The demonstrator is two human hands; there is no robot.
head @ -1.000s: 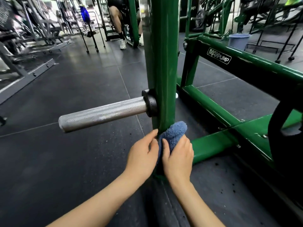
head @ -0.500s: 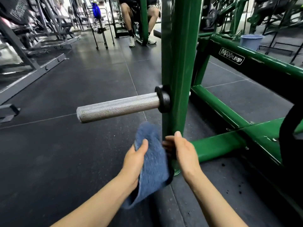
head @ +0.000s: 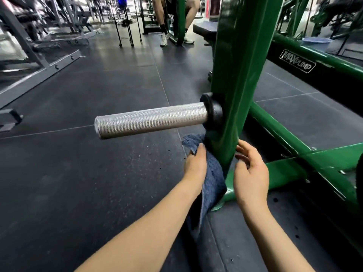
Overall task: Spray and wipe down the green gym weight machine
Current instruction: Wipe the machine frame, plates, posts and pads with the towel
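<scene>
At the foot of the green painted steel upright post (head: 238,79) of the weight machine, the left hand (head: 195,163) gripped a blue terry cloth (head: 213,179), pressing it against the post's left face just below the knurled silver metal sleeve (head: 151,119). The right hand (head: 250,173) hovered beside the post's right edge, fingers loosely curled and holding nothing. Far back on the dark rubber floor (head: 88,173) stood a pale blue plastic bucket (head: 316,44), its contents not visible.
</scene>
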